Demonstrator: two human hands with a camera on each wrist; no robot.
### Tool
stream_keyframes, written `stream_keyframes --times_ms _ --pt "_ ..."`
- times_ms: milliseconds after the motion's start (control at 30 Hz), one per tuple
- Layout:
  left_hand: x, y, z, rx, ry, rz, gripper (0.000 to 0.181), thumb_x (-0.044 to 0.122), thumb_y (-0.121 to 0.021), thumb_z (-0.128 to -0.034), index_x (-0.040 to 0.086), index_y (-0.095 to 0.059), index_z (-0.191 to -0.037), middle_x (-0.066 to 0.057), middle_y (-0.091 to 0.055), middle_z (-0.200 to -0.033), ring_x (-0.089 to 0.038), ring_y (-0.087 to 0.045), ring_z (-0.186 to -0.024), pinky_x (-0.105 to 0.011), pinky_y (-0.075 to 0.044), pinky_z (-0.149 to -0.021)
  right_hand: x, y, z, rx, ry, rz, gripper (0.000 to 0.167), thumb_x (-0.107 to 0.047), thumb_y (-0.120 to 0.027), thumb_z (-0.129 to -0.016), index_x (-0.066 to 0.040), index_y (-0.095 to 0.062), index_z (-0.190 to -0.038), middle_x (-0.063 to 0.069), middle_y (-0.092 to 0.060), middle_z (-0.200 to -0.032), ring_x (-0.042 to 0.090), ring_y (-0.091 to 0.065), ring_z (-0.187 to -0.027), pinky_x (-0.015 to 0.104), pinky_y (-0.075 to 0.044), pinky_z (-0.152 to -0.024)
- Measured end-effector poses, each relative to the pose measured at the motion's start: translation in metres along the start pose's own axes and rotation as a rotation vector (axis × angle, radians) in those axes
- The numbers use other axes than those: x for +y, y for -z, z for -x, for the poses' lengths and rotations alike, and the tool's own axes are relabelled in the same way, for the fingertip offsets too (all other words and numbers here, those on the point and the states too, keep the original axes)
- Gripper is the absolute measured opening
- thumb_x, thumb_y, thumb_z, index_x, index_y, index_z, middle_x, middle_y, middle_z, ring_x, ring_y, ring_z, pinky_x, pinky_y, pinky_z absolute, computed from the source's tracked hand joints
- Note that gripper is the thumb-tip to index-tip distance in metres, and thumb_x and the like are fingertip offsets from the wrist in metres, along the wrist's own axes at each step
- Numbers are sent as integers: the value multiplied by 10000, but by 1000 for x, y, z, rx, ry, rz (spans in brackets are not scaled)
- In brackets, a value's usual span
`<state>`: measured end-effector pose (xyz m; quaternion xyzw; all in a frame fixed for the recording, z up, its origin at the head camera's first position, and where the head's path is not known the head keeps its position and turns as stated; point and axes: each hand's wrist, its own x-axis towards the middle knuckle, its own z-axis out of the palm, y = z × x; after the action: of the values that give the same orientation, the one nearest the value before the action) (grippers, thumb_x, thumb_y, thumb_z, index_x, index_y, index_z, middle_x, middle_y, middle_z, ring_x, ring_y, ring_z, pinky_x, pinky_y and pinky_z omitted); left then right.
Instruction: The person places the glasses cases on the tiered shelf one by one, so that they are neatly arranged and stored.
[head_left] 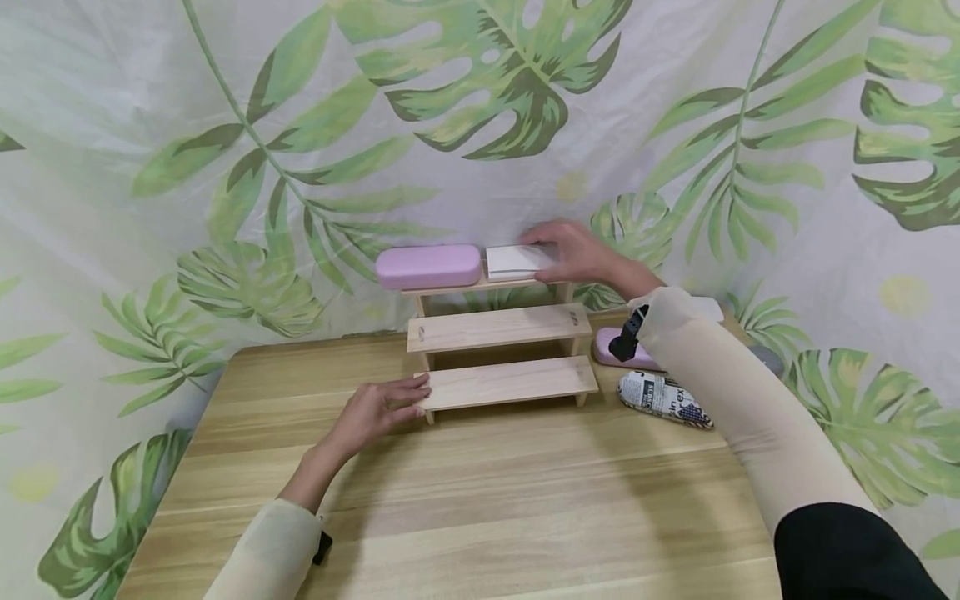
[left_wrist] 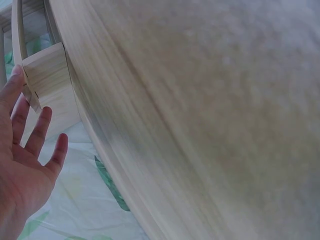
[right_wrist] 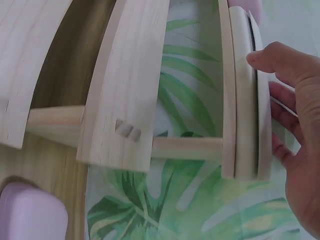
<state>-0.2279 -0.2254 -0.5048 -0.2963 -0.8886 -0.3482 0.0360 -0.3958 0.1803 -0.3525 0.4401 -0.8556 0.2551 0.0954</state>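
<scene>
A small three-step wooden rack point(head_left: 510, 327) stands on the table against the wall. My right hand point(head_left: 576, 252) holds a flat white case point(head_left: 512, 260) at the right of the top step. In the right wrist view, the thumb lies on the near edge of the white case point(right_wrist: 246, 100), which has a dark seam; the other fingers curl behind it. A pink glasses case point(head_left: 427, 267) lies beside it on the left, overhanging the step. My left hand point(head_left: 381, 410) touches the left end of the lowest step, its fingers loosely spread in the left wrist view.
Right of the rack lie a second pink case point(head_left: 626, 348), partly behind my sleeve, and a newsprint-patterned case point(head_left: 663, 398). Beyond my right forearm, a white item point(head_left: 708, 309) and a grey item point(head_left: 767, 360) show partly. A leaf-print sheet point(head_left: 480, 108) hangs behind the table point(head_left: 510, 500).
</scene>
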Motion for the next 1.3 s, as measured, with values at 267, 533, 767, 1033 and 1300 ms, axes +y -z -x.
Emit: stream_keyframes --times_ms 267,533,767,1033,1300 --pt "-2 0 1 11 -2 -10 357 127 -838 -911 75 -775 -1259 -68 -673 -1417 -330 -662 -1278 -511 -574 -994 -7 13 15 24 -30 10 603 -182 -908 -799 51 -697 -1314 254 -658 -1402 448 -584 -1338 569 -421 -1182" --pt "-2 -1 2 0 13 2 363 134 -841 -910 79 -773 -1263 -58 -671 -1422 -319 -659 -1286 -504 -577 -994 -10 25 36 32 -63 30 576 -199 -901 -821 35 -704 -1309 216 -697 -1355 415 -625 -1291 564 -461 -1134" --pt "-4 -1 2 -2 21 3 362 140 -841 -910 96 -776 -1264 -29 -670 -1427 -292 -657 -1292 -492 -572 -1011 -10 33 57 45 -77 38 553 -150 -907 -816 32 -709 -1300 216 -707 -1331 412 -640 -1257 573 -482 -1098" --pt "-4 -1 1 8 -14 -12 363 137 -841 -907 75 -775 -1259 -72 -675 -1418 -333 -669 -1267 -514 -589 -966 -14 43 84 40 -100 44 580 -139 -910 -798 26 -701 -1313 260 -667 -1381 468 -595 -1311 625 -447 -1130" --pt "-3 1 -1 6 -15 -6 355 148 -838 -913 77 -777 -1255 -72 -676 -1417 -337 -666 -1271 -516 -595 -954 -15 47 111 45 -88 82 580 -144 -898 -784 8 -708 -1310 259 -685 -1347 489 -614 -1271 657 -456 -1108"
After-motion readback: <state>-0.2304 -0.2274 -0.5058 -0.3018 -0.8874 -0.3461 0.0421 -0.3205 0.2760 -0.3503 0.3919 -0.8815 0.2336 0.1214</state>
